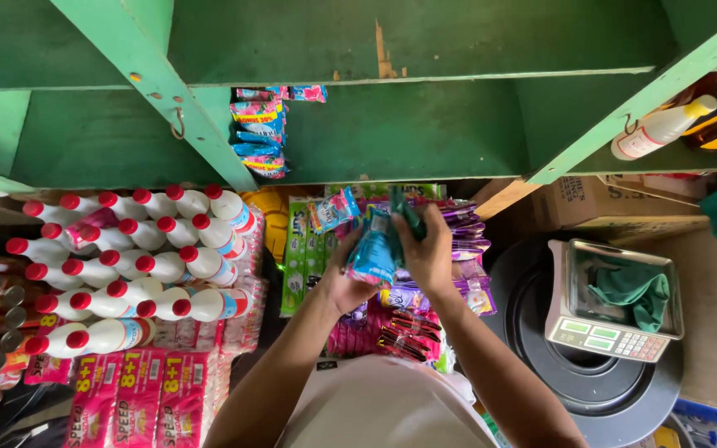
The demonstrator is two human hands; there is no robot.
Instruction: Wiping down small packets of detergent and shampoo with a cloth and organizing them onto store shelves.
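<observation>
Your left hand [343,282] and right hand [426,253] both clamp blue sachets [373,249] below the green shelf [408,133], where one sachet bundle [260,133] already hangs; more packets [400,328] wait beneath.

About twenty-four white red-capped bottles [139,265], one weighing scale [616,303], one cardboard box [599,203] and two hands.

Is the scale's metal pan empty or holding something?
Holding something: a crumpled green cloth lies inside the metal pan on the scale.
</observation>
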